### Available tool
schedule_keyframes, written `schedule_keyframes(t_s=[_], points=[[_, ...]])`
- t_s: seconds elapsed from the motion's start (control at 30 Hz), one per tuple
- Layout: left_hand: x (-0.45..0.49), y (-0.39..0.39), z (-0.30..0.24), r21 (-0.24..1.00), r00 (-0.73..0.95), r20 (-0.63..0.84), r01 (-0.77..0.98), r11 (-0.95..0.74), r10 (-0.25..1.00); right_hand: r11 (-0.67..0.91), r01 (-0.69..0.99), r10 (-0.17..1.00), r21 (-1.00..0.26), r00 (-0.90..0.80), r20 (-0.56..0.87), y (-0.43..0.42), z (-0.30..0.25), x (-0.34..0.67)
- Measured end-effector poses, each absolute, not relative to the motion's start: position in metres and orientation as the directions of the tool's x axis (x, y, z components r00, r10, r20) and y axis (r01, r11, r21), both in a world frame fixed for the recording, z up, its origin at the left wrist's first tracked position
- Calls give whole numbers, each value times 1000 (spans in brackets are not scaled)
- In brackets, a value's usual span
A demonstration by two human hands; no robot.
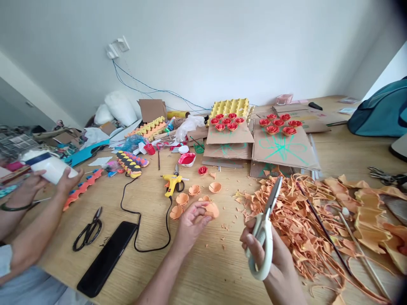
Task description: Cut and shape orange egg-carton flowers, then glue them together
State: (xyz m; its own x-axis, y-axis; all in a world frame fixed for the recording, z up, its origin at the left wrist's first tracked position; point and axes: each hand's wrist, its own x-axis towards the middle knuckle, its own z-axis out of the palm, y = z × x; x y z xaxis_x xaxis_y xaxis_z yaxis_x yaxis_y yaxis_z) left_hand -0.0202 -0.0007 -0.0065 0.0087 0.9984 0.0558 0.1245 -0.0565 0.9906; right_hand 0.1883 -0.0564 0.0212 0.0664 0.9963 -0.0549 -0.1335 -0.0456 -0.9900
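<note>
Though near scissors (pixel 265 231) — glue gun (pixel 172 184), scraps (pixel 295 220).

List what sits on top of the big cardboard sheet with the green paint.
Red flowers cluster along the far edge of the cardboard sheet; the surface beneath them is hidden.

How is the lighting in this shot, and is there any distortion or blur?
Head view: soft, even daylight, faint shadows under the left hand and right hand; head view: wide-angle bending near the edges, dark right corners; head view: scissors and orange paper cup reasonably sharp, no harsh glare.
</note>
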Motion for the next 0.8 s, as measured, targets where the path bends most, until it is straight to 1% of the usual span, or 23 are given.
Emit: schedule_keyframes(t_s=[0.03,0.07,0.13,0.2,0.23,0.3,0.33,0.4,0.47,0.53,0.6,0.67,0.7,0.73,0.8], points=[[-23,-6,-9,960,-39,117,259,-103,992,-65,-173,996,-983,56,-76,-57,23,186],[-26,-12,-12,903,-59,180,405,-141,982,-86,-200,995,-976,38,-96,-58,24,183],[-30,-23,-19,748,-79,327,631,-207,942,-129,-213,992,-968,-25,-127,-59,22,176],[-33,-28,-25,560,-44,482,784,-269,875,-149,-211,987,-966,-97,-131,-61,17,172],[-34,-27,-27,462,-6,540,838,-291,841,-157,-209,984,-965,-121,-134,-63,14,171],[-34,-23,-26,301,62,599,906,-296,799,-184,-210,977,-960,-147,-155,-65,7,171],[-33,-21,-24,234,106,596,926,-298,796,-200,-208,974,-957,-150,-171,-66,4,171],[-30,-17,-17,144,165,567,945,-295,807,-220,-194,970,-956,-145,-194,-66,0,173],[-27,-18,-10,103,192,553,950,-295,811,-220,-160,971,-962,-128,-201,-65,-4,176],[-24,-21,-7,105,187,544,952,-287,818,-208,-119,975,-971,-103,-197,-62,-8,179],[-24,-23,-7,128,179,519,951,-283,836,-185,-79,981,-980,-77,-179,-57,-14,184],[-26,-25,-9,152,195,464,944,-294,864,-158,-19,984,-987,-91,-156,-53,-21,189],[-28,-25,-10,166,212,430,937,-307,878,-152,14,987,-988,-47,-153,-51,-25,192],[-31,-25,-10,186,228,400,928,-322,888,-152,48,988,-987,-11,-152,-50,-29,195],[-38,-28,-10,255,225,373,908,-333,900,-131,131,991,-983,-19,-135,-49,-35,201]])
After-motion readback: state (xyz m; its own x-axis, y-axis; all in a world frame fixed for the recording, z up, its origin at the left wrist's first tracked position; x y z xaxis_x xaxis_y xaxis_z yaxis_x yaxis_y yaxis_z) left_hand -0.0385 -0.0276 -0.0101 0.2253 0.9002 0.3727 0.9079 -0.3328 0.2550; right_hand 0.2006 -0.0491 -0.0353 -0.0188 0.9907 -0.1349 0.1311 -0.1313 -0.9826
